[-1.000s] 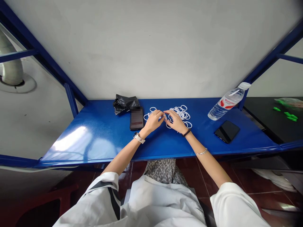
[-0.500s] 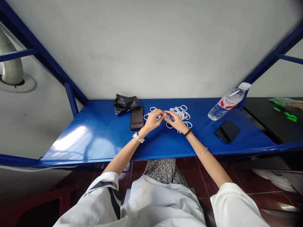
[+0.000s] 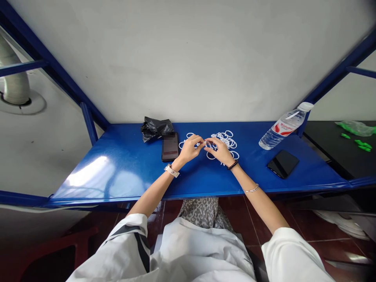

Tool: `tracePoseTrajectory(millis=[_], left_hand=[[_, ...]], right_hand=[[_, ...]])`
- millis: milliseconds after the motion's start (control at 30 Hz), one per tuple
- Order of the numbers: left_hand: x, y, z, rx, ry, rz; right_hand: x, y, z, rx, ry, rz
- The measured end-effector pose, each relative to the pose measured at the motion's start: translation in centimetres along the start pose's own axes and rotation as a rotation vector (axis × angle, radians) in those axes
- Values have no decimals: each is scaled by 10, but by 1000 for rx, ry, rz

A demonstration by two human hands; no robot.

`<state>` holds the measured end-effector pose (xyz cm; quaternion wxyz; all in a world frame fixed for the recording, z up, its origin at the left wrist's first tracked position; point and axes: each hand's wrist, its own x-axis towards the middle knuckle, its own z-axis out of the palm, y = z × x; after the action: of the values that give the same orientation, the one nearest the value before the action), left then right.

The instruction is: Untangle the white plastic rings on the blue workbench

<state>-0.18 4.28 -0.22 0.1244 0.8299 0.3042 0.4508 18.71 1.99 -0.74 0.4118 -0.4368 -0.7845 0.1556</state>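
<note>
Over the blue tabletop, my left hand (image 3: 190,149) and my right hand (image 3: 221,152) meet at the fingertips. Between them is a small white plastic ring (image 3: 208,144), pinched by the fingers of both hands. A loose heap of similar white rings (image 3: 228,141) lies just behind and to the right of my right hand, partly covered by it. A few more white rings (image 3: 181,145) show behind my left hand. The fingertips hide part of the held ring, so its small details cannot be made out.
A phone (image 3: 170,147) and a crumpled black plastic bag (image 3: 156,129) lie left of my hands on the blue table (image 3: 202,180). To the right are a tilted-looking water bottle (image 3: 282,127) and a dark phone (image 3: 283,163). Green pieces (image 3: 363,145) lie on the black neighbouring table.
The white ring between my fingertips has turned, and its loop shows more clearly. Both hands stay in nearly the same place. Another person's hand at the far right has mostly left view.
</note>
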Motion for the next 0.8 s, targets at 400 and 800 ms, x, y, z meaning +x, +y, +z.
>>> tracePoseTrajectory(millis=[400, 800], left_hand=[[1, 2, -2, -4, -32, -8], [-2, 2, 1, -2, -30, -69]], right_hand=[[0, -2, -1, -40, 25, -21], [0, 0, -1, -49, 60, -20]])
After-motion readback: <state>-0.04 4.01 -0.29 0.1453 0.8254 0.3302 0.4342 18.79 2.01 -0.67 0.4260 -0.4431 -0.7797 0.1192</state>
